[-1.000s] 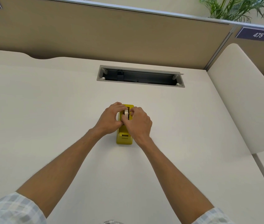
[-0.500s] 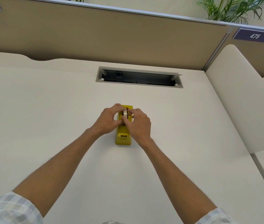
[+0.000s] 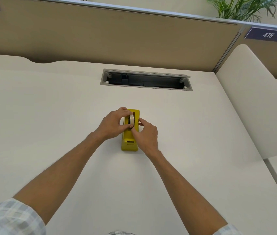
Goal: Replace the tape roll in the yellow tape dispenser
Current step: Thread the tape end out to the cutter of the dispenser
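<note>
Single head-mounted wide-angle view, looking forward and steeply down across the desk (image 3: 49,133) toward its far edge and the partition (image 3: 117,39); both forearms extend from the bottom edge.

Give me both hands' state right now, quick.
Left hand: closed, fingers curled over the tape roll in the yellow tape dispenser.
Right hand: closed, fingertips pinching at the roll and the dispenser's right side.

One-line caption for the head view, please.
Both hands, left hand and right hand, hold the tape roll in the yellow dispenser on a desk.
</note>
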Demonstrator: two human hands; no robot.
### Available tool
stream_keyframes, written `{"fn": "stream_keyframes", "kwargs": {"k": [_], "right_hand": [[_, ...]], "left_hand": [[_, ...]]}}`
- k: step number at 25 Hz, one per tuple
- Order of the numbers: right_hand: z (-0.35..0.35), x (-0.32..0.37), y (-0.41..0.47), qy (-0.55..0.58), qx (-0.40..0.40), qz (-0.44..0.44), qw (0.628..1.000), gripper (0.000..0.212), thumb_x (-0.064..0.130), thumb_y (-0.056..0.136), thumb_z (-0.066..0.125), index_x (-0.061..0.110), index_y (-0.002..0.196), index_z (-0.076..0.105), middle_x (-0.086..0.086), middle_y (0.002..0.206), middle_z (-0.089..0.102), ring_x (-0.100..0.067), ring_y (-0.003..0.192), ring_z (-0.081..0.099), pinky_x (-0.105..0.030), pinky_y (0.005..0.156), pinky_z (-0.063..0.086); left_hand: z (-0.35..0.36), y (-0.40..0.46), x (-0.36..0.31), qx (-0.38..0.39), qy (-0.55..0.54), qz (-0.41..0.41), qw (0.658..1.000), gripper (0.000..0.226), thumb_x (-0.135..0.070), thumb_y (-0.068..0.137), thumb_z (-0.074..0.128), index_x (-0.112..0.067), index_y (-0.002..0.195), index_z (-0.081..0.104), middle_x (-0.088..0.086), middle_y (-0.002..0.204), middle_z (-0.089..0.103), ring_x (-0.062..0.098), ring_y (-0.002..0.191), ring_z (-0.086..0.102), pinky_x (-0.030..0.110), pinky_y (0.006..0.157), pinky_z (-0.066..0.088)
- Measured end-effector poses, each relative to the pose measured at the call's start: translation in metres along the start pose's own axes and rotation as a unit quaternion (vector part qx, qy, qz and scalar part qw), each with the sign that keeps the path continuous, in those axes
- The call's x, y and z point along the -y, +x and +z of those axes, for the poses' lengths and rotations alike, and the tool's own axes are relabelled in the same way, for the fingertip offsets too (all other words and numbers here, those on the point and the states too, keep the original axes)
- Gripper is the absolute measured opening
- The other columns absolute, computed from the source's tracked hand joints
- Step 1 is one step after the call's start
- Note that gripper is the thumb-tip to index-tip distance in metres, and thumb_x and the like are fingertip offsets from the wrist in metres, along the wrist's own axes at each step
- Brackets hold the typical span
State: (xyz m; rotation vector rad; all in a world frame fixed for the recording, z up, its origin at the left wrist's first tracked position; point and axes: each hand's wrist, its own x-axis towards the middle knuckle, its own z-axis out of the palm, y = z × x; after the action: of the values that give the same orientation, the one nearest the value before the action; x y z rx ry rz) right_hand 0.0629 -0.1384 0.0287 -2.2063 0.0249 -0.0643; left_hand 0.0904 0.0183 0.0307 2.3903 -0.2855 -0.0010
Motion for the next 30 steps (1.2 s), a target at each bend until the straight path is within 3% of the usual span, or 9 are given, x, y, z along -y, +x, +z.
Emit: {"fn": "stream_keyframes", "kwargs": {"k": [4, 8, 12, 14, 17, 22, 25, 30], "right_hand": [[-0.003, -0.001, 0.002, 0.019, 0.025, 0.012, 0.999, 0.022, 0.027, 0.086, 0.063, 0.027, 0.107, 0.068, 0.001, 0.103, 0.072, -0.019, 0.096, 0.063, -0.025, 0.068, 0.039], [-0.006, -0.003, 0.007, 0.042, 0.050, 0.017, 0.998, 0.027, 0.022, 0.085, 0.065, 0.029, 0.110, 0.068, 0.002, 0.111, 0.070, -0.017, 0.104, 0.063, -0.035, 0.082, 0.051], [-0.008, -0.003, 0.005, 0.039, 0.045, -0.007, 0.998, 0.040, 0.027, 0.086, 0.066, 0.019, 0.125, 0.061, -0.001, 0.123, 0.065, -0.017, 0.113, 0.060, -0.040, 0.093, 0.051], [-0.007, -0.002, 0.000, -0.023, 0.004, -0.069, 0.997, 0.044, 0.034, 0.087, 0.064, 0.018, 0.127, 0.057, 0.000, 0.124, 0.063, -0.016, 0.110, 0.059, -0.035, 0.087, 0.053], [-0.006, 0.001, -0.002, -0.102, -0.027, -0.147, 0.984, 0.033, 0.036, 0.088, 0.062, 0.021, 0.118, 0.062, 0.004, 0.115, 0.065, -0.015, 0.101, 0.061, -0.032, 0.072, 0.053], [-0.007, 0.006, 0.004, -0.106, -0.039, -0.141, 0.984, 0.022, 0.032, 0.089, 0.062, 0.022, 0.108, 0.068, 0.003, 0.100, 0.070, -0.016, 0.090, 0.062, -0.032, 0.069, 0.051], [-0.009, 0.008, 0.005, -0.106, -0.040, -0.173, 0.978, 0.020, 0.029, 0.092, 0.061, 0.025, 0.110, 0.068, 0.004, 0.100, 0.070, -0.015, 0.086, 0.063, -0.031, 0.064, 0.050], [-0.011, 0.009, 0.006, -0.140, -0.048, -0.200, 0.969, 0.013, 0.025, 0.091, 0.063, 0.021, 0.096, 0.073, 0.004, 0.099, 0.070, -0.016, 0.084, 0.063, -0.029, 0.058, 0.048]], "left_hand": [[-0.004, 0.002, 0.001, 0.025, 0.006, -0.017, 1.000, 0.053, -0.037, 0.078, 0.076, -0.027, 0.128, 0.059, -0.001, 0.142, 0.049, 0.023, 0.121, 0.053, 0.040, 0.097, 0.046], [-0.006, 0.001, 0.003, 0.034, 0.002, -0.030, 0.999, 0.053, -0.038, 0.076, 0.078, -0.029, 0.126, 0.061, -0.002, 0.143, 0.048, 0.025, 0.119, 0.054, 0.035, 0.091, 0.045], [-0.005, -0.001, 0.000, 0.025, 0.004, -0.038, 0.999, 0.053, -0.038, 0.075, 0.078, -0.030, 0.125, 0.061, -0.002, 0.144, 0.048, 0.025, 0.120, 0.054, 0.036, 0.094, 0.043], [-0.005, -0.002, -0.001, 0.020, 0.001, -0.040, 0.999, 0.051, -0.038, 0.076, 0.077, -0.031, 0.124, 0.061, -0.002, 0.144, 0.048, 0.025, 0.120, 0.054, 0.037, 0.095, 0.044], [-0.005, -0.004, -0.003, 0.016, -0.007, -0.038, 0.999, 0.046, -0.035, 0.079, 0.075, -0.033, 0.123, 0.061, -0.002, 0.144, 0.049, 0.024, 0.122, 0.054, 0.042, 0.098, 0.046], [-0.003, -0.005, -0.007, 0.006, -0.009, -0.034, 0.999, 0.045, -0.032, 0.079, 0.076, -0.034, 0.122, 0.062, 0.000, 0.144, 0.049, 0.023, 0.126, 0.051, 0.041, 0.099, 0.045], [-0.002, -0.006, -0.007, 0.003, -0.004, -0.027, 1.000, 0.045, -0.033, 0.079, 0.076, -0.034, 0.122, 0.061, 0.000, 0.145, 0.049, 0.023, 0.128, 0.050, 0.042, 0.100, 0.043], [0.000, -0.006, -0.006, -0.001, 0.009, -0.018, 1.000, 0.046, -0.039, 0.080, 0.074, -0.031, 0.123, 0.062, -0.003, 0.143, 0.051, 0.018, 0.131, 0.046, 0.042, 0.100, 0.043]]}}
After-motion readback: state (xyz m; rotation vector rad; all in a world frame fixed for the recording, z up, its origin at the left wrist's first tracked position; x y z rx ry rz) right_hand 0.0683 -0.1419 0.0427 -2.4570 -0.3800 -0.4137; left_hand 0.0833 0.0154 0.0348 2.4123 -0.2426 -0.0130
